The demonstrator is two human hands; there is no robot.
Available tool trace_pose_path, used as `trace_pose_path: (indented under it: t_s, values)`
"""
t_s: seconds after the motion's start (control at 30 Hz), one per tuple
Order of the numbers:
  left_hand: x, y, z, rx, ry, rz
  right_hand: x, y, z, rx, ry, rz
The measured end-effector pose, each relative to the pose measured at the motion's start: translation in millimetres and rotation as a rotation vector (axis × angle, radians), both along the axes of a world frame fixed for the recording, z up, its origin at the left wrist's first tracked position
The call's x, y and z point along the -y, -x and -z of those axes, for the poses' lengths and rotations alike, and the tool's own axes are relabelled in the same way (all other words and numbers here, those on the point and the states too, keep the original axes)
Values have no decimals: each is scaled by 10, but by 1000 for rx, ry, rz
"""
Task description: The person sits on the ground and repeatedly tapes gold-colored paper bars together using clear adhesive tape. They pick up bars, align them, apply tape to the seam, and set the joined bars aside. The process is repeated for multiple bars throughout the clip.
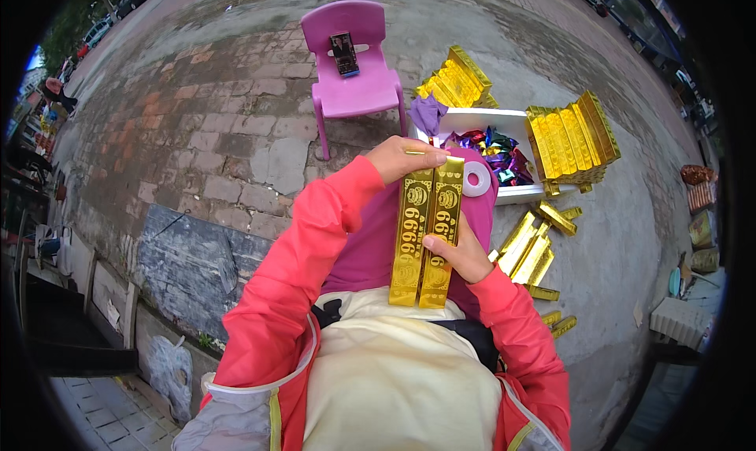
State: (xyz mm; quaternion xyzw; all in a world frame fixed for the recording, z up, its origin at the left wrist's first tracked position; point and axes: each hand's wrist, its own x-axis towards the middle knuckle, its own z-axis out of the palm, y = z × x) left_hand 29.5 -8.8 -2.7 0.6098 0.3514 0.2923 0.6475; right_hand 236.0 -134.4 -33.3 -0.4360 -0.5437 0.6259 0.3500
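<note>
Two long gold foil paper bars lie side by side over my lap, a left bar (409, 246) and a right bar (442, 223), both with printed patterns. My left hand (402, 160) is closed over their far ends, thumb across the top. My right hand (461, 250) grips the right bar from its side, thumb on the upper face and fingers hidden beneath. A white ring-shaped tape roll (484, 187) rests by my knee, just right of the bars' far ends.
A white box (512, 120) holds shiny multicoloured foil pieces (504, 148). Stacked gold bars (571, 136) stand at its right, another stack (457, 81) behind. Loose gold bars (528, 250) lie on the ground at right. A pink chair (358, 93) carries a phone-like dark object (344, 53).
</note>
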Motion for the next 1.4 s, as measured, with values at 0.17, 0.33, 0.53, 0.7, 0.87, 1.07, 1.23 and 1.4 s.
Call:
trace_pose_path:
  t_s: [0.17, 0.33, 0.53, 0.7, 0.87, 1.07, 1.23, 1.4]
  values:
    - [99, 71, 113, -7, 33, -20, 112, -52, -261, 376, -81, -62]
    - [52, 66, 114, -118, -1, 23, -115, -288, -506, 712, -419, 198]
    - [57, -7, 118, -162, -58, -6, -508, -441, -258, 936, -908, 168]
    - [81, -51, 61, -68, -30, 81, -522, -490, -67, 912, -870, 209]
    - [-8, -168, 73, -115, -56, 151, -465, -576, -226, 776, -974, 439]
    - [-55, -99, 208, -74, 46, 80, -250, -634, -524, 443, -550, 368]
    - [-49, -38, 210, -19, 72, 78, -206, -614, -613, 3, -311, 229]
    - [-72, -40, 206, -30, -46, 87, -217, -630, -662, -331, -126, 127]
